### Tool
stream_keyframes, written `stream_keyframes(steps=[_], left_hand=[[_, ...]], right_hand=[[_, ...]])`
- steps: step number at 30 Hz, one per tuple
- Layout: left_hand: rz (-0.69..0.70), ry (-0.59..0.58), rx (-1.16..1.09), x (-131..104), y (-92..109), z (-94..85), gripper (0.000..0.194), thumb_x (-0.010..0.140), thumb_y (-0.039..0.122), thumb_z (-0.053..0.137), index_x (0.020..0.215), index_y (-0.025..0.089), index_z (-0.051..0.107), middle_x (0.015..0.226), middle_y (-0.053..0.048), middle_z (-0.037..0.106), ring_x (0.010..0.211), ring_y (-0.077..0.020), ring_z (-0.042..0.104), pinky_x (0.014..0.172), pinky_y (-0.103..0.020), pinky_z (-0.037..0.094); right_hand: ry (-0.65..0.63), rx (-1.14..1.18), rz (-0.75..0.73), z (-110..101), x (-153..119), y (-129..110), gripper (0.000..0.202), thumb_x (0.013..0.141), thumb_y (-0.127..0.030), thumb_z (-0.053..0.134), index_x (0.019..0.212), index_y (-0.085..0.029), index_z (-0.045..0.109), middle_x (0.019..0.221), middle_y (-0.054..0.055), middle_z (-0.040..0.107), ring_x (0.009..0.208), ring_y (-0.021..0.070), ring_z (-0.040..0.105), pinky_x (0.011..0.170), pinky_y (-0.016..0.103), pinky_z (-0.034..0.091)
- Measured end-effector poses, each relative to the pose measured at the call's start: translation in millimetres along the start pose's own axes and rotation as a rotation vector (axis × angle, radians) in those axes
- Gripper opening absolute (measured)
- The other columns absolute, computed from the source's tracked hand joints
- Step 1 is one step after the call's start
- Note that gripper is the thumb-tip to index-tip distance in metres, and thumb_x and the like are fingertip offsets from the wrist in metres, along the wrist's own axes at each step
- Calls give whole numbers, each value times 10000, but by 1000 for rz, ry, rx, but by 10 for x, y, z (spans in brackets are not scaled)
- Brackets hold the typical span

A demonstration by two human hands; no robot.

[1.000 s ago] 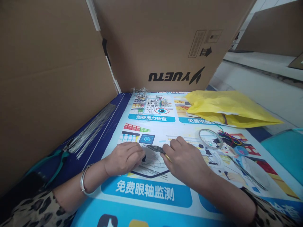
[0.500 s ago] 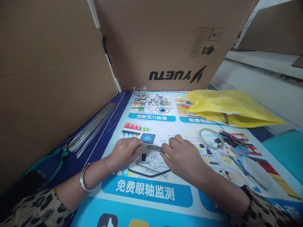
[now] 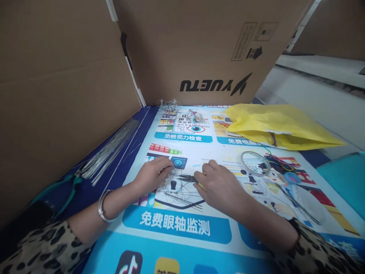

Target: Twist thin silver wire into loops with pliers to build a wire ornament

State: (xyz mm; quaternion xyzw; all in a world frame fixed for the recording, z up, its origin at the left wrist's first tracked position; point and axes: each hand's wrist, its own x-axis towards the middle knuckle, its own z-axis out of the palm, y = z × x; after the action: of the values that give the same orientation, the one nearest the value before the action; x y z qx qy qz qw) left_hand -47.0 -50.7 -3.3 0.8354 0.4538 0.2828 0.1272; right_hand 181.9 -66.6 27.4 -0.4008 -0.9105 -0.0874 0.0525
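My right hand [image 3: 218, 182] is wrapped round the yellow handles of small pliers [image 3: 186, 178], whose jaws point left. Across from it, my left hand [image 3: 155, 173] is closed in a pinch; thin wire seems to run from its fingertips, too fine to make out well. The plier tips stop a short way from those fingertips. Below both hands, loose thin wires [image 3: 182, 201] lie on the printed sheet [image 3: 182, 152]. On the left wrist sits a silver bangle [image 3: 104, 207].
Cardboard walls [image 3: 182, 49] stand at the back and left. Teal-handled pliers [image 3: 67, 186] lie beside a bundle of straight wires [image 3: 114, 152]. At right are a yellow bag [image 3: 279, 121], a ring-shaped roll [image 3: 255, 163] and coloured cords [image 3: 281, 163]. Tangled wire [image 3: 171, 104] lies at the back.
The pliers' tips have come slightly away from my left fingertips, and their jaws show more plainly. My left hand has shifted up a little; the whole view has tilted slightly.
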Motion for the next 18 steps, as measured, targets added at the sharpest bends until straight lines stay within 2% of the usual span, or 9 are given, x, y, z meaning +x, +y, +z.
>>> stream_keyframes(steps=[4,9,12,14,18], left_hand=[[-1,32,36,17,-56,29,118,849,197,492,849,196,609,809,-11,615,778,-127,575,680,-240,453],[40,-32,348,-1,-51,34,187,841,190,494,957,233,634,862,-30,614,738,-139,586,549,-218,445],[90,-66,432,-11,-42,32,210,831,179,500,993,218,627,872,-47,616,795,-166,587,549,-226,463],[81,-54,387,-14,-52,33,214,837,195,497,1011,209,621,901,-53,619,810,-164,589,593,-244,487],[67,12,113,-16,-70,26,201,855,212,486,1015,202,607,912,-44,628,847,-147,589,727,-268,493]], right_hand=[[-10,21,-8,15,5,6,158,833,-293,482,841,-193,604,822,75,577,852,209,464,634,288,330],[-14,43,-20,22,5,12,170,846,-283,463,856,-188,603,827,80,581,864,209,462,675,299,340],[-14,45,-29,22,3,22,164,842,-282,470,846,-184,602,819,82,577,861,207,459,678,295,336],[-15,49,-44,24,5,36,163,843,-280,468,835,-182,598,817,82,573,859,203,456,686,295,332],[-4,54,-83,52,17,82,181,857,-300,449,844,-189,592,830,77,570,859,201,446,694,298,322]])
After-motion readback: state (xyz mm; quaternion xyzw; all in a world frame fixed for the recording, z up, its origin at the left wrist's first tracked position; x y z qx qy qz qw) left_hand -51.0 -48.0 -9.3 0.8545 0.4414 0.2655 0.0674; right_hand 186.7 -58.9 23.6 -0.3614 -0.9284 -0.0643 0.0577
